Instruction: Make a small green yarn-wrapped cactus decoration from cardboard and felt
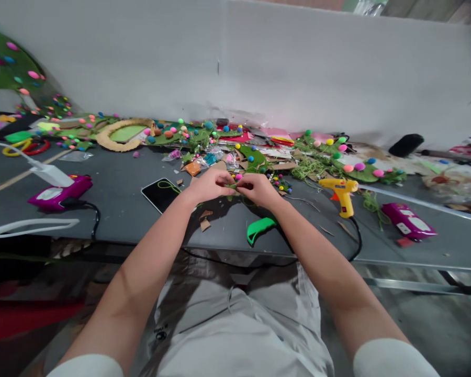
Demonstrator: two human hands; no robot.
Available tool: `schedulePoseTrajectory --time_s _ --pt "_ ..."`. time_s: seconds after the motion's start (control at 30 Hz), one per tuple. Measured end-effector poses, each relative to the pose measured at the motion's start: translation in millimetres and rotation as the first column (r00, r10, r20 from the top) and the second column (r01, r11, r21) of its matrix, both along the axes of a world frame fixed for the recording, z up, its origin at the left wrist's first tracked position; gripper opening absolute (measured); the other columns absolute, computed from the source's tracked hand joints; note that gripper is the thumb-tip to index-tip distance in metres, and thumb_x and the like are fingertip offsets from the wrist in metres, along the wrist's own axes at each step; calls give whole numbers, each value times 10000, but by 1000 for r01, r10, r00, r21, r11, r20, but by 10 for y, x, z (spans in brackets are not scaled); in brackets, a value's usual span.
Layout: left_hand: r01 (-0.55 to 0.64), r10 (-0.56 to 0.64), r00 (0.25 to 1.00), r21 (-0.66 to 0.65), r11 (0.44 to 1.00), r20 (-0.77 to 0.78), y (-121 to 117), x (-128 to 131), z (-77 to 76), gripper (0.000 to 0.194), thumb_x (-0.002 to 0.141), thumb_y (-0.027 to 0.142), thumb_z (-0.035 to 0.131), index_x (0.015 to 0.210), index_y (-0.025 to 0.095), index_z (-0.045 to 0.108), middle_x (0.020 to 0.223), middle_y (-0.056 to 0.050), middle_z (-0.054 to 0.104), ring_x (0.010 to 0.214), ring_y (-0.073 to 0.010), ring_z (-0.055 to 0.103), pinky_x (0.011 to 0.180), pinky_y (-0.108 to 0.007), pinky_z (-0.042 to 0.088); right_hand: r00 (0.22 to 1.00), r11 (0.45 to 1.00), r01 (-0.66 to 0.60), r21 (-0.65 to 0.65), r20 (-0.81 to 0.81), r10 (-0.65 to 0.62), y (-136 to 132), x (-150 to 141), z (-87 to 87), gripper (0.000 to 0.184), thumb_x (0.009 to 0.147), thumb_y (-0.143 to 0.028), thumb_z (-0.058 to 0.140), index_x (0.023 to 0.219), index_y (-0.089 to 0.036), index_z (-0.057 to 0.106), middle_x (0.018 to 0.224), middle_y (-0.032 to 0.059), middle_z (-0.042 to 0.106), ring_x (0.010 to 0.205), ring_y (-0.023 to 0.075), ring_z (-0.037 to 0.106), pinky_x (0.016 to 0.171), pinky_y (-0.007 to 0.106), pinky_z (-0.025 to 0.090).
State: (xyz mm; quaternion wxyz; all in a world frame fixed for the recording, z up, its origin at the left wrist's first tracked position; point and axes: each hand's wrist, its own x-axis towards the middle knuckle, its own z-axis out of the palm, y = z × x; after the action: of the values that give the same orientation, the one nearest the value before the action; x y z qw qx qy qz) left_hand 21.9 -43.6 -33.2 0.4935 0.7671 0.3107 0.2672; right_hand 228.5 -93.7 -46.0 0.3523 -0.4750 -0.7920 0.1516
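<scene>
My left hand (208, 185) and my right hand (260, 190) meet above the middle of the table. Both have their fingers pinched on a small green piece (231, 186), too small and covered to name more exactly. Below my left wrist lies a phone (157, 196) with a dark screen and a loop of green yarn over it. A bright green plastic object (261, 228) rests by my right forearm, partly hidden. Small cardboard scraps (205, 222) lie between my forearms.
A yellow glue gun (342, 195) stands to the right, its black cord running over the front edge. Purple power strips (58, 195) (410, 222) sit at both sides. Pom-pom-covered green felt pieces (168, 137), a tan ring (120, 137) and yarn (310, 166) crowd the back by the wall.
</scene>
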Motion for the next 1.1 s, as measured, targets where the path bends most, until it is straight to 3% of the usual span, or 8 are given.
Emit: schedulePoseTrajectory --time_s 0.23,0.43,0.57,0.7,0.87,0.97,1.1 --pt "36 -34 998 39 999 -58 25 -14 -60 311 696 332 822 930 165 704 778 -56 741 670 -170 652 627 -276 455 996 996 63 -62 -57 -67 -22 -16 11 104 798 -231 678 775 -162 753 730 28 696 665 140 581 620 258 378" --pt "-75 73 996 -44 996 -41 25 2 -43 324 647 232 836 920 157 678 740 -49 725 654 -164 644 625 -277 459 986 987 129 -98 -94 -138 -78 -76 69 149 769 -281 683 735 -146 737 588 -6 593 580 114 491 563 256 326" --pt "-176 177 984 -24 984 17 20 31 -27 319 635 227 842 898 146 680 770 -68 722 719 -195 672 660 -303 490 977 985 112 -132 -169 -134 -99 -148 94 165 784 -302 676 750 -145 713 586 -19 555 573 108 451 553 252 322" --pt "-305 301 946 8 952 120 41 53 -17 325 609 228 860 877 145 697 838 -78 725 837 -217 685 724 -314 507 980 997 78 -25 -183 -82 -100 -198 84 168 855 -285 625 862 -145 718 714 21 627 639 134 515 607 265 384" --pt "-364 416 868 -222 905 271 58 70 -3 389 590 246 881 915 145 692 777 -32 702 741 -149 644 706 -280 483 996 984 73 160 -57 -65 -127 -194 90 165 904 -204 570 976 -169 714 859 56 626 715 159 550 668 282 410" --pt "-362 463 833 -335 870 302 47 75 18 450 540 249 908 922 141 696 726 0 669 659 -115 597 633 -253 435 996 983 87 164 -24 -84 -144 -201 92 161 915 -208 565 991 -172 702 887 57 611 721 161 545 669 284 404" --pt "-286 455 820 -440 851 346 27 71 45 472 532 250 918 933 134 697 757 -3 672 641 -97 576 591 -237 394 994 989 68 133 -97 -55 -131 -217 79 134 917 -231 569 930 -170 688 875 49 599 713 150 531 664 276 400"
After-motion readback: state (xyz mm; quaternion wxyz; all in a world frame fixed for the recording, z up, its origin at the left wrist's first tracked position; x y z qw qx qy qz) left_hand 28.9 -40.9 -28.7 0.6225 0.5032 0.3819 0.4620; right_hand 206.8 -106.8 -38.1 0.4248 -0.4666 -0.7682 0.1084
